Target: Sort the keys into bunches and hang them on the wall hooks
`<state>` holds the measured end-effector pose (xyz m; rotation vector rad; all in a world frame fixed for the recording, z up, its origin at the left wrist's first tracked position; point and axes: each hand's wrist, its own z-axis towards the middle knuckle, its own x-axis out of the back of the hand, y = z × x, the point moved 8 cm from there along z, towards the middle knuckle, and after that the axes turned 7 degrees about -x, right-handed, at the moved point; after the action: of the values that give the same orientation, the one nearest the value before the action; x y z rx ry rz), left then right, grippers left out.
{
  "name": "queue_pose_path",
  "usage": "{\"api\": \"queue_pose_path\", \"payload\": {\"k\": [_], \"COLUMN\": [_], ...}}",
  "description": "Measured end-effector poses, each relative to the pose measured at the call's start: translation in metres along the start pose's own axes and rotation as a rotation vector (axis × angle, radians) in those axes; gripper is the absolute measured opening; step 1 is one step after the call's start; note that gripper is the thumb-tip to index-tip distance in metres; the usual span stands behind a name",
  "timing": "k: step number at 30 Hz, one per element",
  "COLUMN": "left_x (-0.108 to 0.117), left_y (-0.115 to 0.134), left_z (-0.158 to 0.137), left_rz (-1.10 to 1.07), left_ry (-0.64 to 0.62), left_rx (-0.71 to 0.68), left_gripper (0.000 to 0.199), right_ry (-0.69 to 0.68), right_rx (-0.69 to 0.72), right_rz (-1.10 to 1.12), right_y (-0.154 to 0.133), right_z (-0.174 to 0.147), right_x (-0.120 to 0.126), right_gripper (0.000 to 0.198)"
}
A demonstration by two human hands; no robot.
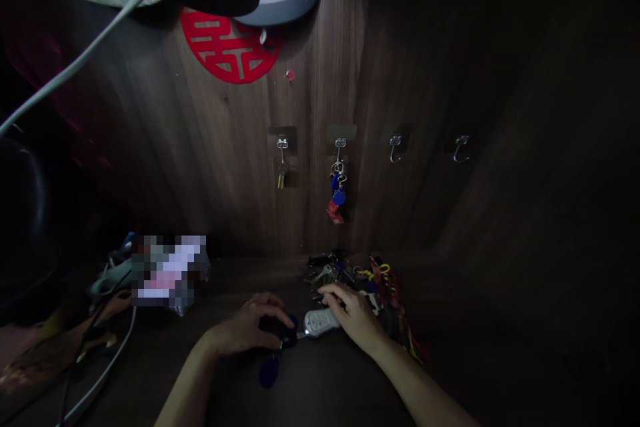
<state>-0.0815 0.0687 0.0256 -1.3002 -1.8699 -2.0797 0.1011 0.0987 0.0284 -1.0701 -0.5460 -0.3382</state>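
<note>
On the dark wooden surface, my left hand point(250, 324) bends its thumb and forefinger around a dark key fob point(289, 338), part of which they hide. A dark blue teardrop tag point(269, 371) lies below it, towards me. Just to the right is a silver remote control point(320, 322) with buttons, its left end close to the fob. My right hand point(356, 315) reaches over the remote's right end, forefinger stretched out and apart from the thumb, which is at the remote. Behind that hand is a heap of keys point(330, 273) with yellow and red cords point(387, 280).
Several metal hooks point(395, 147) line the wooden back panel; keys with blue tags point(339, 195) and a small yellow key point(281, 179) hang from two. A red paper cut-out point(230, 53) and caps are above. White cables point(75, 67) and a blurred-out packet point(170, 277) are at left.
</note>
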Motion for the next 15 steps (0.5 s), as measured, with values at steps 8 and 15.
{"api": "queue_pose_path", "payload": {"k": [8,15], "left_x": [0.004,0.013], "left_y": [0.002,-0.001], "left_z": [0.008,0.012], "left_rz": [0.016,-0.084], "left_ry": [0.135,0.299], "left_rx": [-0.137,-0.114], "left_gripper": [0.012,0.02], "right_ry": [0.012,0.048], "right_rx": [-0.024,-0.034], "right_rz": [0.021,0.024], "right_y": [-0.002,-0.002], "right_z": [0.001,0.001], "right_x": [0.002,0.006], "right_gripper": [0.021,0.02]}}
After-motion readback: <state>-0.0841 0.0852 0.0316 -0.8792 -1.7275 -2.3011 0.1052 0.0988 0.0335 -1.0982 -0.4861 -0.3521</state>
